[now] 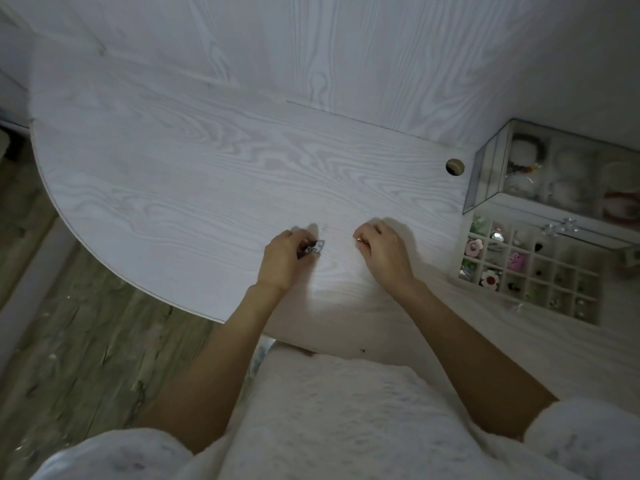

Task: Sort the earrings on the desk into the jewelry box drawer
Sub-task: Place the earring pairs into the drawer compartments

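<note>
1. Fuzzy white garment [332,420] fills the bottom of the view; both bare forearms reach out of it over the white wood-grain desk [194,174].
2. Left hand [284,259]: fingers curled, pinching a small silver-and-dark earring [311,249] at the fingertips, right at the desk surface. Exact shape of the piece is too small to make out.
3. Right hand [382,251]: fingers curled in tight, a tiny gold-toned glint [358,240] at the fingertips. Looks like a second small earring held there; most of it is hidden by the fingers.
4. Hands sit near each other at mid-desk, apart, not touching.
5. White jewelry box drawer [530,271] with a grid of small square compartments is pulled out at the right, well apart from both hands. Near-left cells hold a pink flower piece [473,247], a white flower piece with red centre [490,279], a pink item [516,260] and some clear sparkly bits; the far-right cells are dim, contents unreadable.
6. Clear glass-walled jewelry box top [491,174] sits behind the drawer, holding pale round fluffy items and something red; cut off by the right frame edge.
7. Round cable hole [455,166] in the desk, just left of the box.
8. Grey-brown plank floor [69,341] at the left, blurred.
</note>
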`<state>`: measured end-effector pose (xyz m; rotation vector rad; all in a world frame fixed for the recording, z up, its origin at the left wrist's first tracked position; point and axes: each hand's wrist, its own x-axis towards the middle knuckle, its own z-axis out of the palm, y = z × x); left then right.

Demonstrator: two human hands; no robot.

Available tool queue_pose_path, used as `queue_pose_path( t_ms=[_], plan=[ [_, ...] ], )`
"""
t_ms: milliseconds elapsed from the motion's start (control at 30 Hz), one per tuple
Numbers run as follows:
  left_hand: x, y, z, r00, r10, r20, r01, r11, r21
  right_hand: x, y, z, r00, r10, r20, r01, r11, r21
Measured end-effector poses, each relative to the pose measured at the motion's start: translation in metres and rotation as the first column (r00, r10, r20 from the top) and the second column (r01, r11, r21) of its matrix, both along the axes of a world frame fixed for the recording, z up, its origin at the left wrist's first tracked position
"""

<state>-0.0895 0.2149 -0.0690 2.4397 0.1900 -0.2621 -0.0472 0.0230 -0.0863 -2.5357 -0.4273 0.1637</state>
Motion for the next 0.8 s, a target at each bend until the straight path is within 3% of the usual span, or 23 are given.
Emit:
queue_pose_path(
  t_ms=[267,600,800],
  plan=[
    [0.000,-0.039,0.001,0.999,-0.040,-0.022,0.038,0.997,-0.065,-0.026,-0.029,0.001,0.995,-0.096,-0.034,0.098,0.991,0.086],
    [0.009,-0.049,0.004,0.999,-0.001,-0.046,-0.001,0.999,-0.044,-0.035,-0.047,0.001,0.999,-0.041,-0.019,0.044,0.990,0.135],
    [0.004,-0.048,0.007,0.996,0.069,-0.064,-0.078,0.984,-0.158,-0.034,-0.051,0.000,0.999,-0.040,-0.019,0.042,0.991,0.125]
  ],
)
